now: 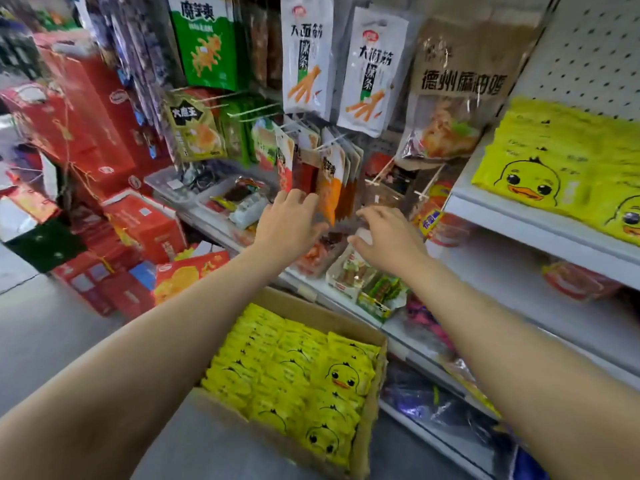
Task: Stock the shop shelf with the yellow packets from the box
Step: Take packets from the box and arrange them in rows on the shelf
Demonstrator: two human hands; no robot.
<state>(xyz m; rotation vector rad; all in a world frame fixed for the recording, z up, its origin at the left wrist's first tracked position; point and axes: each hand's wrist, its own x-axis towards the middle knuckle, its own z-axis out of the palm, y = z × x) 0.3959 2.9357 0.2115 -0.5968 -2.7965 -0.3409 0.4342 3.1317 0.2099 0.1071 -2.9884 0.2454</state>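
Packets (294,368) lie in box (375,403) below both hands (289,225)

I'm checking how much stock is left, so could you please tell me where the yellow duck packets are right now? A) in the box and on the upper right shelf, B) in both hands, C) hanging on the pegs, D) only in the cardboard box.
A: yellow duck packets fill the cardboard box on the floor, and more lie on the upper right shelf; neither hand holds one.
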